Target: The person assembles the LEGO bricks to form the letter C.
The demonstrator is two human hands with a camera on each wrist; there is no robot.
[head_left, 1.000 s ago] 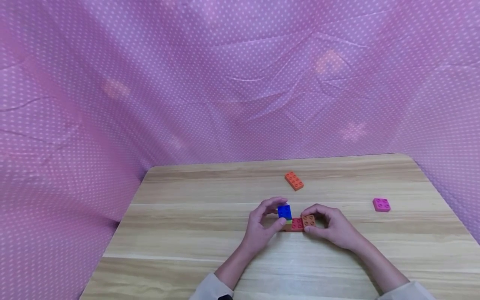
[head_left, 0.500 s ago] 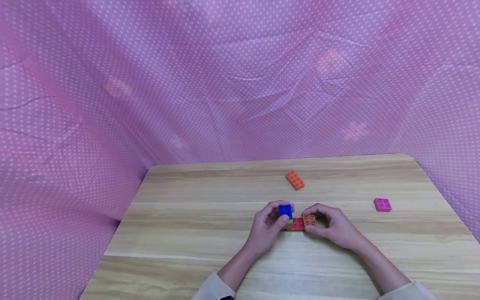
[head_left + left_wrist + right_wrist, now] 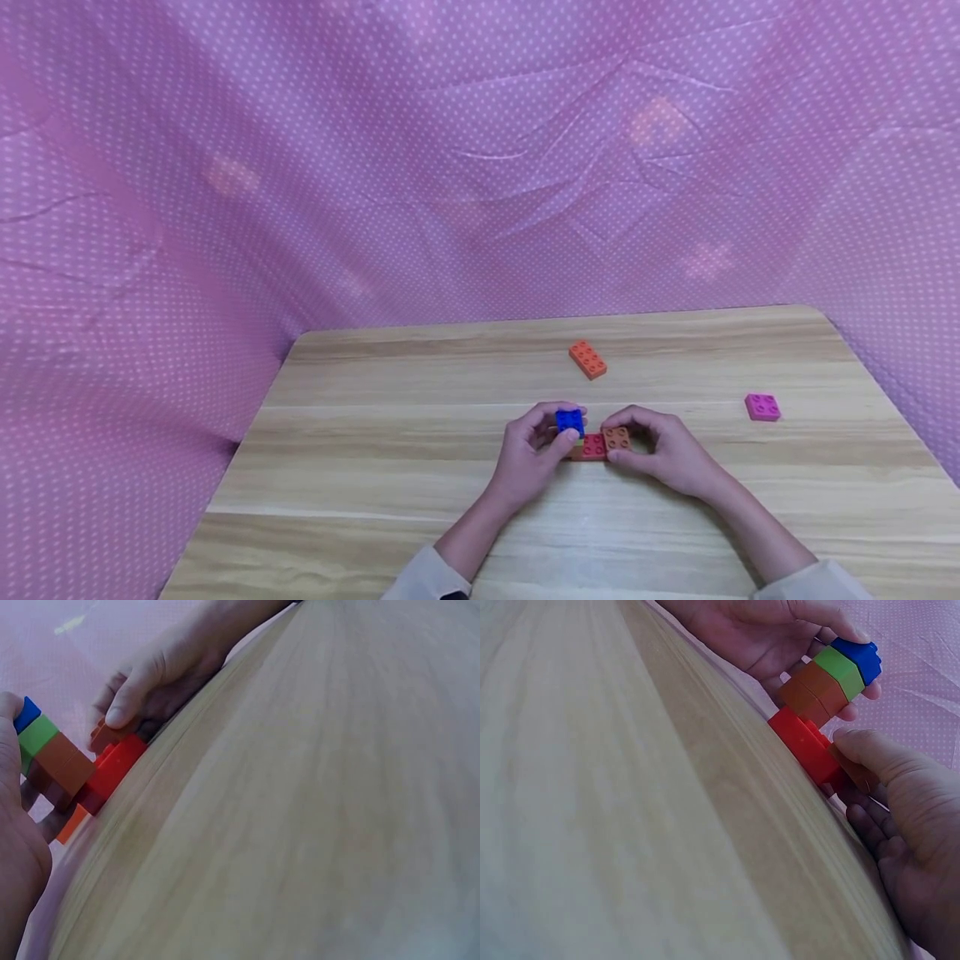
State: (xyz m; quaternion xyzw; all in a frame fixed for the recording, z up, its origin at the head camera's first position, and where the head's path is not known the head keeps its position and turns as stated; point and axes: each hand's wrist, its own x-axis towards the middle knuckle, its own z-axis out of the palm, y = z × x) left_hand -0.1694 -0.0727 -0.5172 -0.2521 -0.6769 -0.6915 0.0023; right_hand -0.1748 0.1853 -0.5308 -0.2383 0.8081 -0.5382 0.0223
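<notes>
A red building brick (image 3: 594, 447) lies on the wooden table, seen best in the right wrist view. On its left end rises a stack: brown (image 3: 814, 694), then a green brick (image 3: 838, 673), with a blue brick (image 3: 569, 422) on top. My left hand (image 3: 527, 458) grips this stack at the blue brick, thumb in front and fingers behind. Another brown brick (image 3: 617, 438) sits at the red brick's right end, pinched between the thumb and fingers of my right hand (image 3: 670, 454). Whether that brick is fully pressed down is hard to tell.
Behind the hands lies an orange brick (image 3: 588, 359), set at an angle. A magenta brick (image 3: 762, 407) rests farther right. The wooden table (image 3: 360, 467) ends at a pink dotted cloth (image 3: 480, 167) hanging behind it and at both sides.
My left thumb has moved up onto the blue brick, and the left fingers have closed in behind it. The right hand keeps its pinch on the brown brick almost unmoved.
</notes>
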